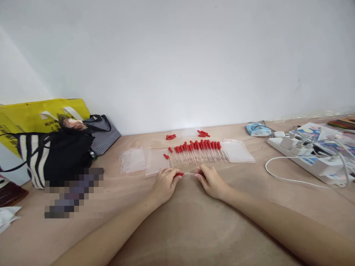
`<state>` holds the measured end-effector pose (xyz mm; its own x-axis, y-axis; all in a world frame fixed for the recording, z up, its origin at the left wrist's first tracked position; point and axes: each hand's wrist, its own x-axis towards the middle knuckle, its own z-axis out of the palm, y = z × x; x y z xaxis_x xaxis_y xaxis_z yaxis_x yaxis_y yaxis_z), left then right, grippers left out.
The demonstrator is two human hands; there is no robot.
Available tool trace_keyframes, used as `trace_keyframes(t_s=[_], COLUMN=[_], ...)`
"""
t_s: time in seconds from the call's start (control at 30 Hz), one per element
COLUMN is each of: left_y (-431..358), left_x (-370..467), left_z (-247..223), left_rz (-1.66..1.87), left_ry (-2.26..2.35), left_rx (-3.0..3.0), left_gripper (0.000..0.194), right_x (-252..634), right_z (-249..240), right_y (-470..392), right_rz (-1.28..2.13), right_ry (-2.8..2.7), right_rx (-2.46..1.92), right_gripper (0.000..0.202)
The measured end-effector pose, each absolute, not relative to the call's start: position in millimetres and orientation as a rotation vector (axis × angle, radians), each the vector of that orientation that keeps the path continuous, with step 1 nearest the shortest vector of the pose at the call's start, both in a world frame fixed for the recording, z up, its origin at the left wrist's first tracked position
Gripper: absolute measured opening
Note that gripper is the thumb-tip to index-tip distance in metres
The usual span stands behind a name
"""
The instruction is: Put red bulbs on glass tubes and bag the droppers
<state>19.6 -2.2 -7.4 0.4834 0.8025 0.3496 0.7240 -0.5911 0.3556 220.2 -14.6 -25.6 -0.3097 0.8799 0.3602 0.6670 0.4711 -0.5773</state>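
Note:
My left hand (167, 183) pinches a red rubber bulb (180, 174) whose end pokes out past the fingertips. Facing it, my right hand (210, 181) grips a thin clear dropper tube (189, 173) pointing left at the bulb. Bulb and tube end are very close; whether they touch I cannot tell. Just beyond my hands lies a row of droppers (198, 147), red bulbs away from me and clear stems toward me. A single red bulb (166, 156) rests at the row's left, on a clear plastic bag (156, 162).
Loose red bulbs (171, 137) and more red bulbs (203, 133) lie near the wall by clear tubes (189, 133). Plastic bags (239, 150) flank the row. Left stand a black bag (63, 159) and a yellow bag (16, 114); right, a power strip (313, 162) with cables.

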Motion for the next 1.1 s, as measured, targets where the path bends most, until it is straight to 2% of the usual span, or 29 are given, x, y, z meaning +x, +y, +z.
trace_keyframes(t_s=[0.3, 0.57, 0.9, 1.1], left_y=[0.4, -3.2, -5.4, -6.9], left_x=[17.9, 19.2, 17.6, 17.2], left_z=[-12.1, -5.2, -8.0, -9.2], left_rz=[0.782, 0.863, 0.898, 0.940], left_ry=[1.199, 1.132, 0.950, 0.901], left_rx=[2.645, 2.562, 2.698, 2.735], left_gripper=[0.024, 0.023, 0.019, 0.017], right_x=[218.7, 217.1, 223.6, 221.3], right_z=[-23.0, -18.4, -19.0, -22.1], right_y=[-16.7, -18.5, -12.0, -13.5], right_rz=[0.409, 0.341, -0.058, -0.115], right_ry=[-2.151, -2.230, -2.357, -2.322], right_rx=[-1.211, -1.127, -0.948, -0.859], right_gripper=[0.017, 0.014, 0.019, 0.019])
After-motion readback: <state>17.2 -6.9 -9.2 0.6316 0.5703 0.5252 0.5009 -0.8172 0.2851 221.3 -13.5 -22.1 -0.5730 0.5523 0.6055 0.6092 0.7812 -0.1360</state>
